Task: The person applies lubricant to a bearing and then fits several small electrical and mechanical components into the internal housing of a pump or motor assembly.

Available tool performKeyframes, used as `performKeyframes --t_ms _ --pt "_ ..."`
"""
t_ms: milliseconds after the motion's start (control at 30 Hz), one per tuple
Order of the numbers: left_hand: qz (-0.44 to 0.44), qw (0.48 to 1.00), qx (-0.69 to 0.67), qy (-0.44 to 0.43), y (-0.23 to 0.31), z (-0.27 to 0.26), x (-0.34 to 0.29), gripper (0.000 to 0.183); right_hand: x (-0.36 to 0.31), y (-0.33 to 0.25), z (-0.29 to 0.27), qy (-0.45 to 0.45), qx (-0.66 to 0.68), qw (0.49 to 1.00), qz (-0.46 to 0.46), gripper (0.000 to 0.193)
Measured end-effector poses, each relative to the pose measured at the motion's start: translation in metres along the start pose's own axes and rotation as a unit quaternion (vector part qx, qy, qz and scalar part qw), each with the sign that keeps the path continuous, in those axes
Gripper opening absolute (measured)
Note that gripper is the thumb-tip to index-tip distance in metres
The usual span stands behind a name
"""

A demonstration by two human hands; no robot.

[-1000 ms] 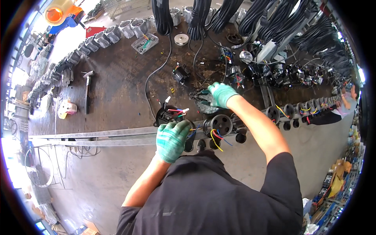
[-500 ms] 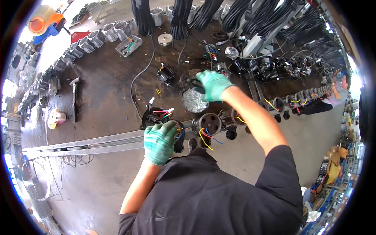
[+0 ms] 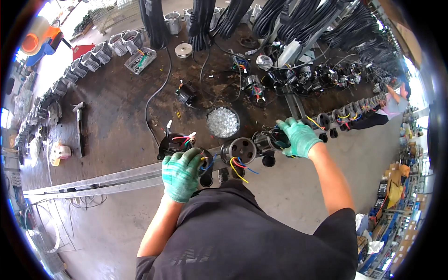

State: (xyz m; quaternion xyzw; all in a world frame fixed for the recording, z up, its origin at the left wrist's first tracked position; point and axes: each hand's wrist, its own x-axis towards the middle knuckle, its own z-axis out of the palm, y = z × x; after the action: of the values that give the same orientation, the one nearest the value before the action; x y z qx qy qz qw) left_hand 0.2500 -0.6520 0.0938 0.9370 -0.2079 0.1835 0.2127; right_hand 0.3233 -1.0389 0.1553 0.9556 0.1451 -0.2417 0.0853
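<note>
My left hand (image 3: 181,175), in a green glove, is closed at the edge of a dark round motor housing (image 3: 206,164) with blue and yellow wires, at the bench's front edge. Beside it sits a black open cover (image 3: 170,145) with red, green and white-tipped leads. My right hand (image 3: 301,138), gloved alike, has its fingers and thumb around the right end of another dark motor housing (image 3: 265,141); its palm side is hidden. Between the hands, a motor housing with a round holed end face (image 3: 242,150) stands on the rail, yellow, red and blue wires hanging from it.
A round bowl of small clear pieces (image 3: 223,122) stands behind the housings. A small black motor part (image 3: 185,93), a hammer (image 3: 79,128) and a clear box (image 3: 140,60) lie on the brown bench. Black cable bundles (image 3: 201,23) hang at the back. Another person (image 3: 394,107) is at the far right.
My right hand has moved from above the bowl, right and nearer, to a motor housing on the rail, uncovering the bowl. My left hand stays at its housing. The view has shifted slightly.
</note>
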Motion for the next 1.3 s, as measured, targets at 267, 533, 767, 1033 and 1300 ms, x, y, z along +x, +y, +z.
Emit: performKeyframes --t_ms 267,533,767,1033,1300 --pt "-0.013 1.0 0.01 -0.018 0.004 0.001 -0.001 0.023 0.092 -0.063 -0.035 0.044 0.104 0.976 -0.184 0.028" --pt "-0.013 1.0 0.023 -0.012 0.007 0.0 0.002 0.023 0.236 -0.141 0.031 -0.113 -0.046 0.964 -0.237 0.032" --pt "-0.012 1.0 0.019 -0.009 0.006 0.0 -0.003 0.025 0.234 -0.14 0.019 -0.072 -0.012 0.987 -0.145 0.041" --pt "-0.014 1.0 -0.009 0.01 0.002 -0.002 0.004 0.023 0.217 -0.131 0.004 -0.059 -0.06 0.985 -0.15 0.032" --pt "0.004 1.0 -0.011 0.011 -0.001 -0.002 0.011 0.022 0.075 -0.133 -0.04 0.126 0.231 0.918 -0.296 0.019"
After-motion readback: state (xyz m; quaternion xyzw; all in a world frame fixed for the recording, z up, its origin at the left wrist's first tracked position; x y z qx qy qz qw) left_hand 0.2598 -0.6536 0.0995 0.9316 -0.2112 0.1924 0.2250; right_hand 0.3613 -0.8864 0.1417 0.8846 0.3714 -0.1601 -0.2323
